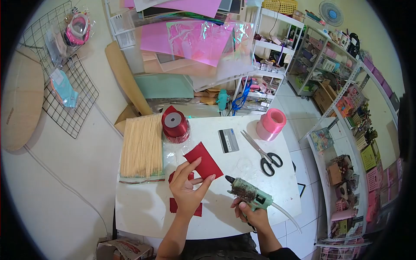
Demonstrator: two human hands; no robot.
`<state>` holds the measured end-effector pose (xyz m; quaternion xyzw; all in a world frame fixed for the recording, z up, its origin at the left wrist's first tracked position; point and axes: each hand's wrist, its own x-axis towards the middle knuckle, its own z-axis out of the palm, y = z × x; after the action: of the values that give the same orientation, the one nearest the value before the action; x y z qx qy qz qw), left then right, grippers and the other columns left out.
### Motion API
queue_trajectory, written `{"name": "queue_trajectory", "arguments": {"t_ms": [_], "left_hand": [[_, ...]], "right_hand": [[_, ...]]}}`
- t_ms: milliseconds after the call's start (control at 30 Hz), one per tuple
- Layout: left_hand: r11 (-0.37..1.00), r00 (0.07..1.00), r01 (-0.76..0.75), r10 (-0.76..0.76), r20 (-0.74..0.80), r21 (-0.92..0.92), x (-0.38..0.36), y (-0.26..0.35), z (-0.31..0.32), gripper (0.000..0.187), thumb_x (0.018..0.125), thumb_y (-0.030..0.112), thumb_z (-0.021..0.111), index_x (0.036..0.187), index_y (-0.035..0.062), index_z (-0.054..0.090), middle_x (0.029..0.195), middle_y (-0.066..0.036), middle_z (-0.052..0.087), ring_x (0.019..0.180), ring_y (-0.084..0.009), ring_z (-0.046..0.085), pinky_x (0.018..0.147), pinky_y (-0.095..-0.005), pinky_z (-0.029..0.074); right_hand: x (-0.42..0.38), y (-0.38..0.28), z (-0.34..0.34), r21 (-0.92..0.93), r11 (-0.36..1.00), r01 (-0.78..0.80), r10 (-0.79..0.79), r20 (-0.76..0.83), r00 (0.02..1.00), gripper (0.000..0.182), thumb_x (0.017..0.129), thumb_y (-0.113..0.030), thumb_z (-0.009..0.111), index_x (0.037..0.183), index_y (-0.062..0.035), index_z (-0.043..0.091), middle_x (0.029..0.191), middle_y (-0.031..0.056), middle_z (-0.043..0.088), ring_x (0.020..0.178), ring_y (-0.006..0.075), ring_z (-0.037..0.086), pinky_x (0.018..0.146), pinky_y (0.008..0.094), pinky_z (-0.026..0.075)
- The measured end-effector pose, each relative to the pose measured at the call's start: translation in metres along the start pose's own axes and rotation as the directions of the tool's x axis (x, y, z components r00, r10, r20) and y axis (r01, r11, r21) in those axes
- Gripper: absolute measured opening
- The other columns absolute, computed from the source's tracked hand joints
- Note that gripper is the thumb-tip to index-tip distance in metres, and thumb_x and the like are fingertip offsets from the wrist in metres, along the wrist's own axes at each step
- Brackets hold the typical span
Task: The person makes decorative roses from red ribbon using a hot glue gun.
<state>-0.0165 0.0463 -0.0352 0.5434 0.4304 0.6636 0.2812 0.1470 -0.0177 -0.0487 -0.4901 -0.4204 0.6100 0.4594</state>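
Left hand [186, 188]: clamped on red ribbon [205, 161], raised over table [147, 212], inboard of near edge. Right hand [255, 216]: clamped on glue gun [251, 193], nozzle [230, 178] beside ribbon corner. Step judged: gluing. Next move calls for steady nozzle.

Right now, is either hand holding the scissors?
No, the scissors lie on the table, while the left hand holds a red piece and the right hand the glue gun.
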Motion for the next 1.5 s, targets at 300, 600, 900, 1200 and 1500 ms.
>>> {"name": "queue_trajectory", "arguments": {"t_ms": [300,600,900,1200,1500], "left_hand": [[0.995,0.997,0.049,-0.044,0.062,-0.085,-0.0018,0.0015,-0.0019,0.047,0.059,-0.011,0.066,0.103,-0.0051,0.050,0.100,-0.007,0.041,0.092,-0.0156,0.049,0.070,-0.0232,0.053],[0.993,0.997,0.051,-0.044,0.066,-0.108,-0.0019,0.0032,-0.0019,0.046,0.060,-0.011,0.065,0.103,-0.0059,0.049,0.101,-0.008,0.040,0.094,-0.0176,0.049,0.072,-0.0248,0.052],[0.990,0.996,0.061,-0.052,0.073,-0.130,-0.0013,0.0039,-0.0020,0.046,0.060,-0.011,0.065,0.103,-0.0066,0.049,0.101,-0.008,0.040,0.094,-0.0176,0.049,0.072,-0.0248,0.052],[0.986,0.998,0.046,-0.039,0.050,-0.160,-0.0011,0.0018,-0.0001,0.045,0.060,-0.011,0.066,0.102,-0.0055,0.051,0.099,-0.009,0.041,0.090,-0.0161,0.050,0.069,-0.0254,0.053],[0.980,0.999,0.050,-0.046,0.027,-0.191,-0.0010,0.0019,0.0000,0.043,0.061,-0.010,0.066,0.101,-0.0043,0.053,0.098,-0.009,0.042,0.087,-0.0149,0.050,0.068,-0.0260,0.054]], "right_hand": [[0.0025,-0.0021,0.0026,-0.103,0.992,-0.080,0.081,0.012,0.997,0.027,0.076,-0.030,0.061,0.070,-0.0049,0.055,0.053,-0.0011,0.051,0.047,0.0065,0.048,0.045,0.0200,0.038],[0.0017,-0.0037,0.0039,-0.090,0.992,-0.093,0.091,-0.021,0.996,0.024,0.076,-0.026,0.061,0.065,-0.0058,0.053,0.050,-0.0023,0.048,0.045,0.0049,0.045,0.042,0.0203,0.035],[0.0021,-0.0044,0.0038,-0.156,0.983,-0.098,0.094,-0.032,0.995,0.027,0.076,-0.027,0.061,0.061,-0.0063,0.053,0.047,-0.0020,0.047,0.043,0.0057,0.045,0.040,0.0204,0.035],[0.0019,-0.0050,0.0047,-0.216,0.969,-0.124,0.112,-0.067,0.991,0.029,0.076,-0.029,0.060,0.060,-0.0064,0.052,0.045,-0.0020,0.046,0.042,0.0057,0.045,0.040,0.0202,0.035],[0.0029,-0.0021,0.0013,-0.201,0.974,-0.108,0.098,-0.058,0.993,0.029,0.076,-0.030,0.060,0.062,-0.0057,0.052,0.047,-0.0018,0.047,0.043,0.0057,0.045,0.040,0.0205,0.034]]}}
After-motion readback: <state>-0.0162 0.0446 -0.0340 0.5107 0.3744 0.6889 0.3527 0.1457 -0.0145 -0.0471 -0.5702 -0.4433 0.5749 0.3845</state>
